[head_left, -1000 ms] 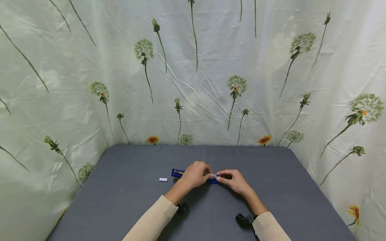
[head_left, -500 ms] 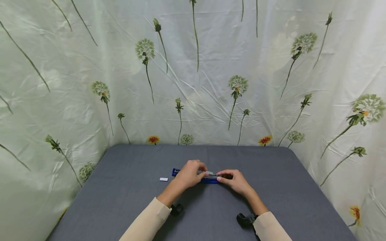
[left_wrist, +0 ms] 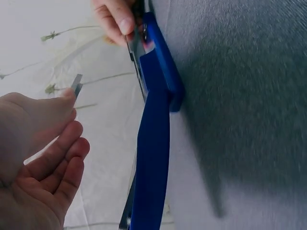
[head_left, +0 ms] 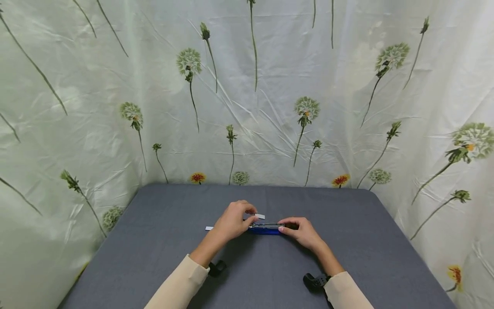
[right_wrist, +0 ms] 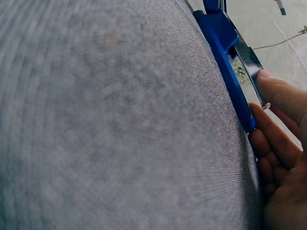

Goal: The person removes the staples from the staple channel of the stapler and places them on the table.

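A blue stapler (head_left: 264, 231) lies on the grey table with its top swung back, its metal magazine showing. My right hand (head_left: 302, 234) grips the stapler's right end, thumb on the metal magazine (right_wrist: 248, 61) and fingers by the blue base (right_wrist: 235, 91) in the right wrist view. Between thumb and forefinger my left hand (head_left: 230, 221) pinches a small silvery strip of staples (head_left: 260, 216), held apart from the stapler above and behind its magazine. The left wrist view shows the strip sticking out past the fingertips, beside the raised blue top (left_wrist: 152, 148). In the head view my left hand hides the stapler's left end.
A small white strip (head_left: 209, 228) lies on the table left of the stapler, partly behind my left forearm. The grey tabletop (head_left: 162, 257) ends at a flower-printed curtain (head_left: 262, 128) behind. Black wrist-camera mounts (head_left: 315, 281) hang under both wrists.
My left hand has moved left and slightly up from the magazine, bringing the strip of staples clear of the stapler. My right hand has stayed on the stapler's right end.
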{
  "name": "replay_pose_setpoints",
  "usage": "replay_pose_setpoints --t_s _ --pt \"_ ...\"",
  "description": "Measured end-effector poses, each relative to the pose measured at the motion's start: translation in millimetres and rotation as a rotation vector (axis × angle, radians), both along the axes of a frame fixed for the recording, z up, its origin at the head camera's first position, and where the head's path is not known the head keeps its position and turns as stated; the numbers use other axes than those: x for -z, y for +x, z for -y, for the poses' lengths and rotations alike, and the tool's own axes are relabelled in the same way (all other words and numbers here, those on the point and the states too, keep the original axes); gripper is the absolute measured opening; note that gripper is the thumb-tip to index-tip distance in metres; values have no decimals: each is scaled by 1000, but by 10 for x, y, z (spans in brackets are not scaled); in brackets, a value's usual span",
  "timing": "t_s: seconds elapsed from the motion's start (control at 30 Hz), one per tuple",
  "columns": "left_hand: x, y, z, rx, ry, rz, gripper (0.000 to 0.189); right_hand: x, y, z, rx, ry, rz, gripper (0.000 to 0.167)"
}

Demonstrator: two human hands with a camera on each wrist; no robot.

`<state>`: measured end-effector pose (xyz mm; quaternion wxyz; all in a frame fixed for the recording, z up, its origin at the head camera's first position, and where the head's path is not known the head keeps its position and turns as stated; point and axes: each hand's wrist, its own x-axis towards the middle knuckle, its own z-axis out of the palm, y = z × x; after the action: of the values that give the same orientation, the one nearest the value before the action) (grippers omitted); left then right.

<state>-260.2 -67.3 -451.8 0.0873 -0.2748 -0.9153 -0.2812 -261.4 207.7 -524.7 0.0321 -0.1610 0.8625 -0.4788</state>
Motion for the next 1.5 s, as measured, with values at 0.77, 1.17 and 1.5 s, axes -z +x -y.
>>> replay_pose_setpoints --t_s 0.77,1.17,1.5 --pt "-155 88 741 -117 133 -46 11 -25 3 8 18 -40 39 24" --pt "40 152 1108 -162 170 -103 14 -24 1 -11 10 -21 52 25" --pt "144 159 1458 -222 164 -154 13 -18 4 -22 12 -10 52 25"
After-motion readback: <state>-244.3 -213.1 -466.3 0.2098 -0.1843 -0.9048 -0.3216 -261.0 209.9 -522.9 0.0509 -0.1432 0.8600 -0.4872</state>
